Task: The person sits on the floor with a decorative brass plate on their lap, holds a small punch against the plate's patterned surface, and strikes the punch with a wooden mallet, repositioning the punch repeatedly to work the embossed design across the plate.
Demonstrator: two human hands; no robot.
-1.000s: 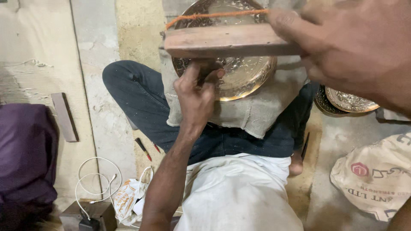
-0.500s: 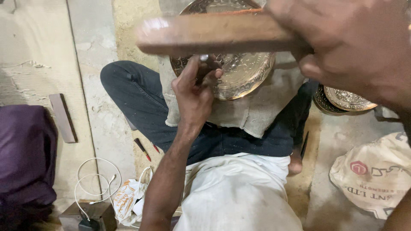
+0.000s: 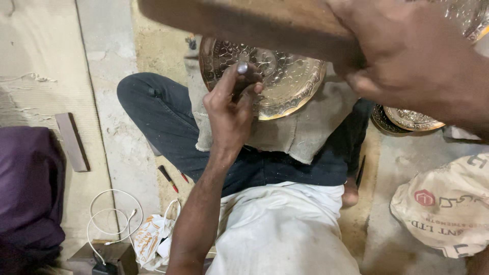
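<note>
Left hand (image 3: 232, 104) is closed around a short metal punch (image 3: 242, 67), with the fingers (image 3: 253, 87) curled tightly about its shaft and the rounded upper end left exposed above them. The punch is held upright over an embossed brass plate (image 3: 285, 81), and its lower tip is hidden by the hand, so contact with the plate cannot be confirmed. The plate is supported on a grey cloth pad (image 3: 300, 132), which is laid across the lap of the seated person, over dark trousers (image 3: 153, 117). Right hand (image 3: 412, 56) is seen very close to the camera at the upper right; its fingers are wrapped fully around one end of a wooden block (image 3: 244, 23), which is held level above the plate and the punch, apart from both. A second embossed plate (image 3: 412, 119) is seen on the floor to the right, partly covered by the right hand. A printed sack (image 3: 448, 203) lies at the lower right. A white cable (image 3: 109, 219), a small red-tipped tool (image 3: 168, 178) and a flat wooden strip (image 3: 72, 141) are placed on the floor at the left
</note>
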